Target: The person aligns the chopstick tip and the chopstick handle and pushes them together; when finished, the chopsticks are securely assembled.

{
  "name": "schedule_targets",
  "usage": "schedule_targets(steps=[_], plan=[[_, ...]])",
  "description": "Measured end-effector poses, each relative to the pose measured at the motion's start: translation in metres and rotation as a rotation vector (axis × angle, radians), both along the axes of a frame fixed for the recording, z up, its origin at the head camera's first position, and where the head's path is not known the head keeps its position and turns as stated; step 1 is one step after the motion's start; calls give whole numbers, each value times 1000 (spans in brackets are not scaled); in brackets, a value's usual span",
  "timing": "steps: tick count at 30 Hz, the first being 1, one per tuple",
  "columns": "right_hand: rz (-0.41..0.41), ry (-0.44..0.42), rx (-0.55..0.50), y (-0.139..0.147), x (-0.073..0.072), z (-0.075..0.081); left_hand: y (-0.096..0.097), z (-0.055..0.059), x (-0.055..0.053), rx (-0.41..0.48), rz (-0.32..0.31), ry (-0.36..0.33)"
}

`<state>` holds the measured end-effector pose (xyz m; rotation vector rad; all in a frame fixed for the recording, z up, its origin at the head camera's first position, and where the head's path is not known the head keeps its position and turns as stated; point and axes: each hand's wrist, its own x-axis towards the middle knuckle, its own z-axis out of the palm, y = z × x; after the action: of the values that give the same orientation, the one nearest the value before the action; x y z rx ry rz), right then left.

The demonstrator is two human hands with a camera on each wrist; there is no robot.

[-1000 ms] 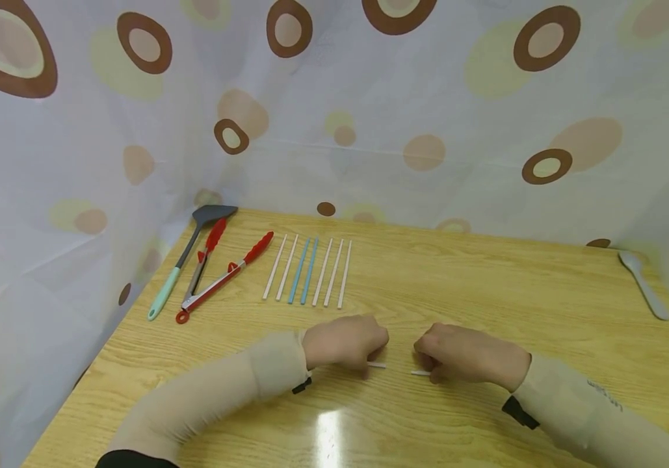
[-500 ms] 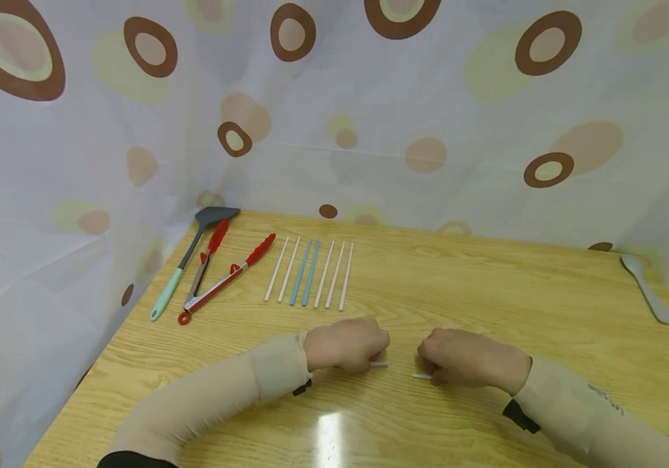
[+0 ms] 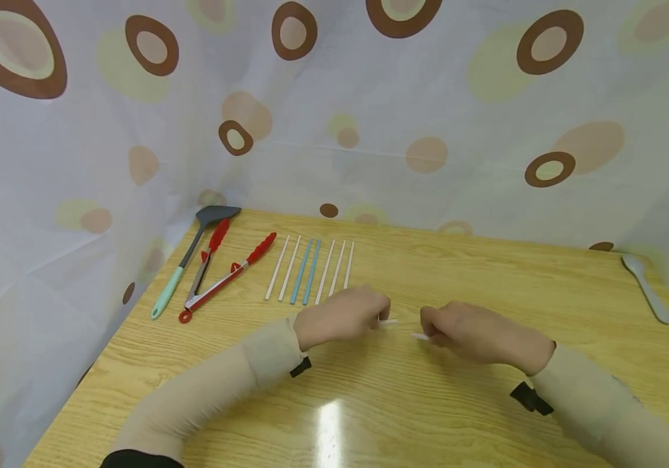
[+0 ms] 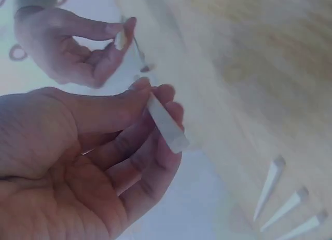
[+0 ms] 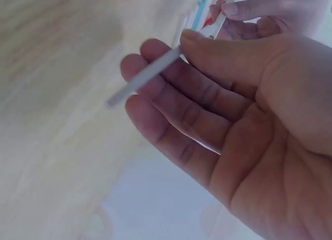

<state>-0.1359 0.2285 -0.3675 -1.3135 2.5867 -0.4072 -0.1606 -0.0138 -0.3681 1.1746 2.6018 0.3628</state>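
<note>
Both hands are over the wooden table in the head view, a short way apart. Between thumb and fingertips, my left hand (image 3: pixel 342 314) pinches a white chopstick (image 4: pixel 167 123), whose square end faces the left wrist camera. A second white chopstick (image 5: pixel 148 76) is pinched by my right hand (image 3: pixel 480 330). In the head view only short tips of the two sticks show, pointing towards each other across a gap; the hands cover the rest. Behind the left hand lies a row of white chopsticks (image 3: pixel 275 270) and blue chopsticks (image 3: pixel 312 272), its right near ends overlapped by that hand.
Left of the row lie spread red-tipped tongs (image 3: pixel 217 289) and a grey turner (image 3: pixel 182 260) with a mint handle. A grey spoon (image 3: pixel 647 289) lies at the far right. A patterned curtain (image 3: pixel 393 117) hangs behind the wooden table (image 3: pixel 486 266) and along its sides.
Both hands have moved away from the person, towards the back of the table, with their chopsticks. The left hand now overlaps the near ends of the row.
</note>
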Motion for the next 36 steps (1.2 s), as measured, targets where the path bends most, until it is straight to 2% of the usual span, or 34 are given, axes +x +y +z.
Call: schedule_targets(steps=[2, 6, 11, 18, 26, 36], plan=[[-5, 57, -16, 1, -3, 3, -2, 3, -4, 37, 28, 22], [-53, 225, -46, 2, -7, 8, -5, 6, -12, 88, 65, 85], [-116, 406, -75, 0, -12, 12, -7, 9, -17, 103, 98, 111], [-112, 564, -120, -4, -17, 14, -1, 15, -22, 140, 120, 164], [-104, 638, -137, -5, -20, 15, 3, 21, -23, 131, 108, 250], [-117, 609, -125, -3, -22, 14, 6, 20, -22, 123, 108, 306]])
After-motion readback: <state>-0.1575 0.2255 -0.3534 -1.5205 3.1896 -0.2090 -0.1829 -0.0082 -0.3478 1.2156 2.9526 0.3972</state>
